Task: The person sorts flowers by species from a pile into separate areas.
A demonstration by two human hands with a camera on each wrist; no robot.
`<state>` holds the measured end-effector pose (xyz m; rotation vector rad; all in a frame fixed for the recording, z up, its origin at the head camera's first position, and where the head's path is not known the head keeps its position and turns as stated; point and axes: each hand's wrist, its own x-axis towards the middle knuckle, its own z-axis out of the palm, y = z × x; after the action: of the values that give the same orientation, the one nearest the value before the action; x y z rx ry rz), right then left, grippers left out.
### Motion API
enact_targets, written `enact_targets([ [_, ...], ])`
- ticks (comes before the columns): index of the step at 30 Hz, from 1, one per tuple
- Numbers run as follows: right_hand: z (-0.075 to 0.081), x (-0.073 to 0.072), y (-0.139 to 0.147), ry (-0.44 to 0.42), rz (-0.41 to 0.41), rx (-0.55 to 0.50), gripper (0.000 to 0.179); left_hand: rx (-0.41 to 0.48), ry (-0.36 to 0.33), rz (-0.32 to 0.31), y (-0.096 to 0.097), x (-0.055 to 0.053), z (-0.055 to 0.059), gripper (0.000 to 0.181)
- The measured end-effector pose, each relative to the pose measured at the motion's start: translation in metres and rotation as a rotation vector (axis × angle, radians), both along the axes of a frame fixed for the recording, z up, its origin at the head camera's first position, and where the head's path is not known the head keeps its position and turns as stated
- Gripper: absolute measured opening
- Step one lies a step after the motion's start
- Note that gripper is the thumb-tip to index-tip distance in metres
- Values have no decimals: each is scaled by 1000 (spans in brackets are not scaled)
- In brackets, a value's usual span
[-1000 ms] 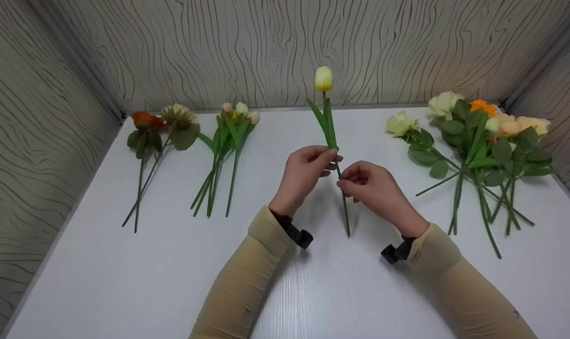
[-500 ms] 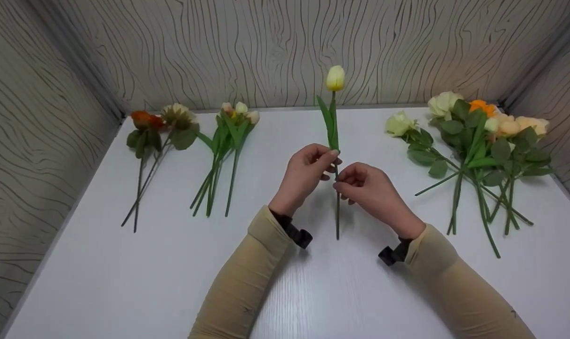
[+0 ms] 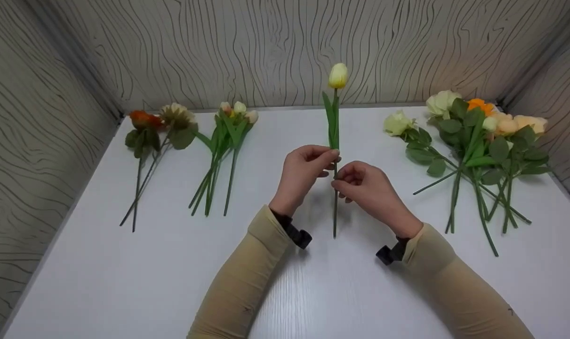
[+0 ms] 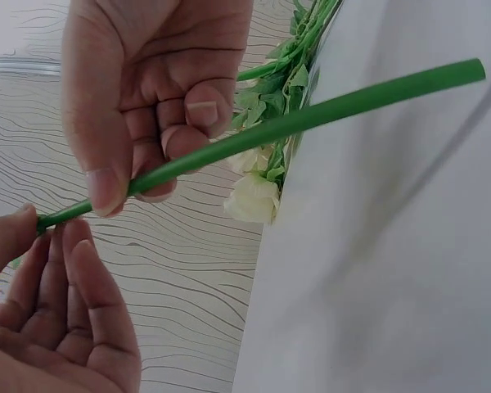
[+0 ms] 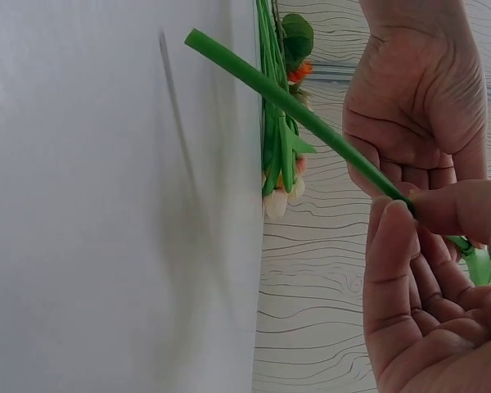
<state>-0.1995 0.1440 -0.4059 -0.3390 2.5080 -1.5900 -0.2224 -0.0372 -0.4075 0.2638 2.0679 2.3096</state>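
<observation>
A pale yellow tulip [image 3: 338,76] with long green leaves stands nearly upright between both hands, above the middle of the table. My left hand [image 3: 305,176] pinches its stem just under the leaves, thumb against fingertips. A little lower, my right hand [image 3: 370,195] pinches the same stem between thumb and fingers. Below the hands the bare green stem [image 4: 376,94] sticks out, its cut end apart from the table in the left wrist view. In the right wrist view the stem [image 5: 286,102] casts a shadow on the white surface.
Several tulips [image 3: 226,129] lie left of my left hand. Farther left, a red-orange flower [image 3: 146,119] and a cream flower [image 3: 177,115] lie with crossed stems. A mixed pile of roses and other flowers [image 3: 477,136] covers the table's [image 3: 139,282] right side. A patterned wall [image 3: 275,47] closes the back.
The tulip's head has moved right and its stem end left, so it has gone from leaning to nearly upright. My right hand has shifted slightly left; both hands keep their hold.
</observation>
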Motion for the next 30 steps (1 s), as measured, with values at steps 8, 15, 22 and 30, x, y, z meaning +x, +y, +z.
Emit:
enact_targets([
  [8,1,0,-3,-3,6,1,22,-24,23,-10,-2,2,1,19],
  [15,4,0,-2,3,18,-41,29,-208,-13,0,-36,-8,19,16],
  [22,6,-1,2,21,27,-65,26,-601,-4,131,-114,-32,26,20],
  [30,4,-2,4,9,50,-87,28,-917,-126,198,-161,-46,9,28],
])
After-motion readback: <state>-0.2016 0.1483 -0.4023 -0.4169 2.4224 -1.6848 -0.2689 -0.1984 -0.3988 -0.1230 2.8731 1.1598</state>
